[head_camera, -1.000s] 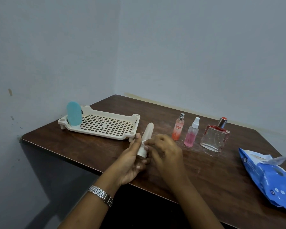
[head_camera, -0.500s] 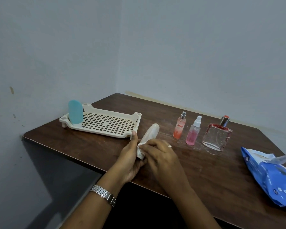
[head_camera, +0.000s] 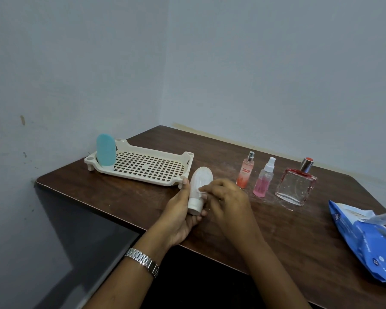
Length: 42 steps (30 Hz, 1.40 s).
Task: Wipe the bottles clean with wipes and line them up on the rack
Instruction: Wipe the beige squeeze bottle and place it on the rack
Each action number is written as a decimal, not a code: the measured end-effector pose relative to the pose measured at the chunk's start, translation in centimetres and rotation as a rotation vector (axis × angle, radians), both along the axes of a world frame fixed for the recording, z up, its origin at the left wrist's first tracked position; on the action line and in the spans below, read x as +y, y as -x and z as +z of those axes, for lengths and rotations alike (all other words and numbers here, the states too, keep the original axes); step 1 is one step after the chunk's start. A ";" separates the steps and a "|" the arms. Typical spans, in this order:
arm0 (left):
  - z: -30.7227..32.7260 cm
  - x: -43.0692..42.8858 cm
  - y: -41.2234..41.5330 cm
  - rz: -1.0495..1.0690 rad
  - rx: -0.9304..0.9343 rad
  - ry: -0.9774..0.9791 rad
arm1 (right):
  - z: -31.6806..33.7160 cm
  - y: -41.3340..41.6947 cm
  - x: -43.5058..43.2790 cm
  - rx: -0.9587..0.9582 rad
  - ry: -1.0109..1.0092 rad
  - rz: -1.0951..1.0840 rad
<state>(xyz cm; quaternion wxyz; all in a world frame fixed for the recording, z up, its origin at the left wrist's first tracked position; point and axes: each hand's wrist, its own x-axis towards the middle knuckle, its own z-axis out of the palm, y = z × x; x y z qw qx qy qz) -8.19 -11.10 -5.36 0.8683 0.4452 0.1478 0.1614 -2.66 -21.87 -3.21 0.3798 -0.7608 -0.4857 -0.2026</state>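
White bottle (head_camera: 200, 188), frame centre: clamped cap-down in left hand (head_camera: 179, 214), steadied for wiping; right hand (head_camera: 226, 200) pinches a wipe (head_camera: 201, 191) against it. Blue bottle (head_camera: 105, 150) upright on rack (head_camera: 147, 169), centre left, likely done; three bottles wait on table (head_camera: 276, 230)

rack (head_camera: 143, 168) left on table (head_camera: 120, 197) | three bottles (head_camera: 263, 177) right

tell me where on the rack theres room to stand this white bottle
Most of the rack grid is bare: everything right of the teal bottle, which stands at its left end. On the table, the front-left strip is also free. It is crowded to the right, where the orange spray, pink spray and square perfume bottle stand close together.
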 end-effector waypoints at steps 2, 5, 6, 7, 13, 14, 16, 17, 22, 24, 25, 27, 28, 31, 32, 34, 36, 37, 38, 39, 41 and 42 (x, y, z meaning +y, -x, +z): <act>0.1 0.0 0.1 0.000 -0.005 0.008 | -0.2 0.1 0.3 -0.013 -0.015 -0.008; 0.0 0.1 0.1 0.022 0.010 0.020 | -1.1 0.7 0.2 -0.024 -0.022 0.016; 0.0 0.1 0.1 0.026 0.016 0.021 | -1.4 0.8 0.0 -0.019 -0.028 0.025; 0.1 0.1 0.2 0.027 0.018 0.024 | -1.5 0.8 -0.2 -0.012 -0.042 0.034; 0.5 0.0 0.5 0.003 0.017 0.058 | -0.9 -0.1 0.1 0.028 -0.174 -0.004; 0.6 0.0 0.5 0.005 0.013 0.068 | -1.0 0.1 0.2 0.038 -0.192 -0.013; 0.6 0.0 0.6 0.005 0.006 0.093 | -1.6 0.8 0.2 0.048 -0.212 -0.012; 0.6 0.0 0.6 0.004 0.006 0.104 | -1.9 1.1 0.1 0.053 -0.215 -0.002; 0.8 0.2 0.9 -0.045 0.015 0.133 | -1.7 1.2 -0.3 0.120 -0.281 0.036; 0.8 0.4 1.1 -0.064 0.013 0.155 | -1.2 0.7 0.1 0.144 -0.338 0.001; 0.8 0.4 1.1 -0.064 0.015 0.160 | -1.1 0.6 0.4 0.160 -0.368 -0.018; 0.8 0.5 1.1 -0.053 0.020 0.157 | -1.3 0.8 0.7 0.170 -0.399 -0.035; 0.7 0.5 1.0 -0.048 0.020 0.153 | -1.5 1.1 0.7 0.163 -0.396 -0.031; 0.6 0.5 0.9 -0.041 0.034 0.141 | -2.2 1.6 0.3 0.169 -0.368 0.003; 0.5 0.5 0.9 -0.043 0.039 0.139 | -2.2 1.5 0.2 0.172 -0.368 0.003; 0.5 0.5 0.8 -0.050 0.051 0.139 | -1.9 0.8 0.1 0.173 -0.374 -0.029; 0.6 0.5 0.8 -0.063 0.060 0.122 | -1.3 0.2 0.2 0.219 -0.402 -0.044; 0.6 0.4 0.8 -0.072 0.065 0.100 | -0.8 0.0 0.3 0.250 -0.420 -0.039; 0.6 0.3 0.9 -0.077 0.070 0.077 | -0.5 -0.3 0.3 0.267 -0.432 -0.045; 0.7 0.2 1.0 -0.077 0.071 0.058 | -0.2 -0.4 0.3 0.264 -0.439 -0.061; 0.8 0.1 1.1 -0.070 0.064 0.039 | 0.0 -0.8 0.1 0.258 -0.439 -0.087; 0.8 0.1 1.1 -0.067 0.061 0.035 | -0.1 -0.7 0.0 0.270 -0.440 -0.078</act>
